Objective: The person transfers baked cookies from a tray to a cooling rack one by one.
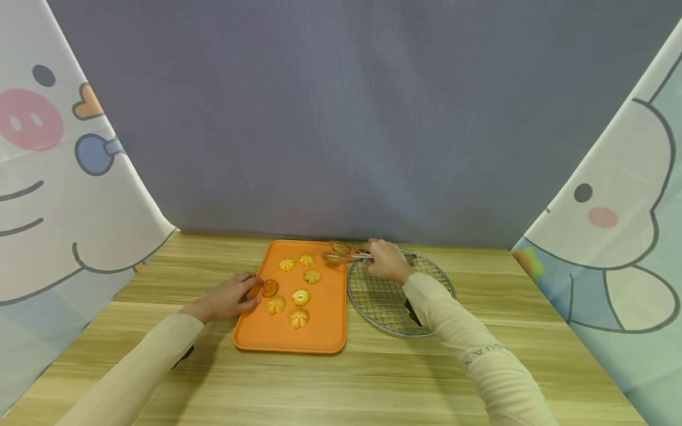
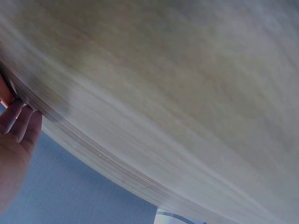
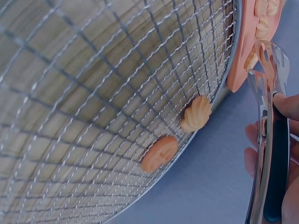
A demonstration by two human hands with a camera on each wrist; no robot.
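My right hand (image 1: 388, 260) grips a pair of metal tongs (image 3: 269, 107) with dark handle grips. The tongs' tips reach over the far right corner of an orange tray (image 1: 319, 337). A cookie (image 3: 251, 60) is at the tips; whether they pinch it I cannot tell. My left hand (image 1: 231, 296) rests at the tray's left edge, fingers (image 2: 21, 125) nearly straight and touching it. Several cookies (image 1: 299, 318) lie on the tray, among them a brown round one (image 1: 270, 288) beside the left fingertips.
Right of the tray is a round wire rack (image 1: 383, 310), partly under my right arm. On it, in the right wrist view, lie a swirled cookie (image 3: 196, 114) and a flat brown cookie (image 3: 159, 154). A grey curtain (image 1: 341, 118) hangs behind the wooden table (image 1: 319, 390).
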